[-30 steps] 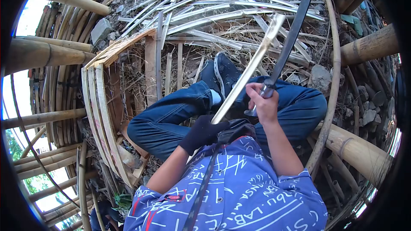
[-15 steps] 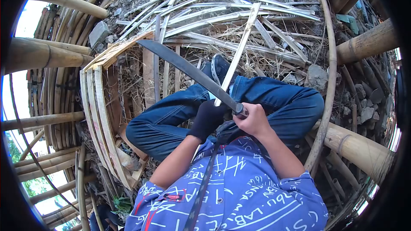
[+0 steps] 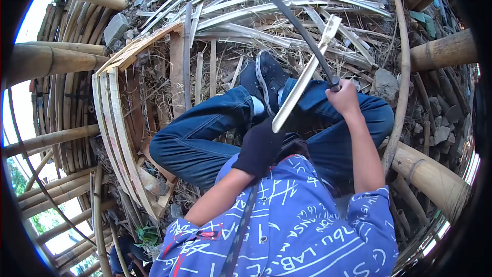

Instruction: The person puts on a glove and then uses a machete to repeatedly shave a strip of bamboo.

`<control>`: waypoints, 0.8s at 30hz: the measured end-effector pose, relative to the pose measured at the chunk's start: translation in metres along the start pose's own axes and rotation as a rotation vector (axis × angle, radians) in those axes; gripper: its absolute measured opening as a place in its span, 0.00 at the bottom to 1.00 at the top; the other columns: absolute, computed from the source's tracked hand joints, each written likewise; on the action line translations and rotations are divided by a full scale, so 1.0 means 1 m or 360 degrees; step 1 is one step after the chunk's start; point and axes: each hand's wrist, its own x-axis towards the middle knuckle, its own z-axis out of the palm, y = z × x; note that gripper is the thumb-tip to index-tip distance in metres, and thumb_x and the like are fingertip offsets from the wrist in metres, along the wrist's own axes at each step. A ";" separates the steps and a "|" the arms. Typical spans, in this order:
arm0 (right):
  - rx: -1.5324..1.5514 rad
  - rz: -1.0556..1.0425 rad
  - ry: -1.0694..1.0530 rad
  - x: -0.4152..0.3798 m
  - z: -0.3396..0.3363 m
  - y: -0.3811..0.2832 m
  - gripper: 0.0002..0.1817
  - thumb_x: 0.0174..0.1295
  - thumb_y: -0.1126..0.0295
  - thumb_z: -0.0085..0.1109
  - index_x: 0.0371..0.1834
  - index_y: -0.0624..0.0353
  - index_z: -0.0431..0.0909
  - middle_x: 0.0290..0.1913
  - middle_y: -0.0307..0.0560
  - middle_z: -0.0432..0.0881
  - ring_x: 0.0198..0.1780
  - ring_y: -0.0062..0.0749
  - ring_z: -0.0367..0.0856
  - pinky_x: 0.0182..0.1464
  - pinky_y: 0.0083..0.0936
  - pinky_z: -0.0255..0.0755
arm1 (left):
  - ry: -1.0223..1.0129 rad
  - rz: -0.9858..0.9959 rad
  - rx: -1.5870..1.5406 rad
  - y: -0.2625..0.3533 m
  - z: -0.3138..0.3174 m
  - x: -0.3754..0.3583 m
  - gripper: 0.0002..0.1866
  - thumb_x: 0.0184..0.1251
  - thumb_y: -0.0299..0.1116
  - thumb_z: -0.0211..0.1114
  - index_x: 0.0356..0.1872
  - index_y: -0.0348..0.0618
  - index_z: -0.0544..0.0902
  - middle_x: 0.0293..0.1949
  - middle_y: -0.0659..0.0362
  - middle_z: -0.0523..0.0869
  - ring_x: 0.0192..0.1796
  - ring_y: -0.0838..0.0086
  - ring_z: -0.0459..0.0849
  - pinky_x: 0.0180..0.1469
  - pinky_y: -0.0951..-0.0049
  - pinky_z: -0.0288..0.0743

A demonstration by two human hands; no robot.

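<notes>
My left hand point(image 3: 260, 144), in a black glove, is closed around the near end of a pale split bamboo strip point(image 3: 303, 83). The strip slants up and away to the right, above my crossed legs. My right hand point(image 3: 343, 97), bare, grips the handle of a machete point(image 3: 300, 26). Its long dark blade points forward and to the left, crossing over the strip's far part in this view. Below the hands are my blue jeans point(image 3: 200, 133) and dark shoes point(image 3: 271, 77).
Many split bamboo strips point(image 3: 246, 23) lie on the dirt in front. A wooden crate point(image 3: 115, 123) stands on my left. Bamboo poles point(image 3: 435, 54) frame both sides, and stones point(image 3: 385, 84) lie at the right.
My right hand has moved right and forward, swinging the machete away from my left hand. The bamboo strip now leans farther right, and my gloved hand has shifted slightly.
</notes>
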 end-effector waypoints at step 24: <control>-0.0280 -0.0587 0.0058 -0.021 0.016 -0.019 0.08 0.40 0.68 0.63 0.16 0.57 0.75 0.20 0.56 0.78 0.27 0.55 0.79 0.29 0.40 0.74 | 0.0033 0.0001 0.0111 0.021 -0.012 0.010 0.11 0.59 0.37 0.62 0.33 0.39 0.77 0.26 0.43 0.81 0.33 0.47 0.82 0.34 0.52 0.75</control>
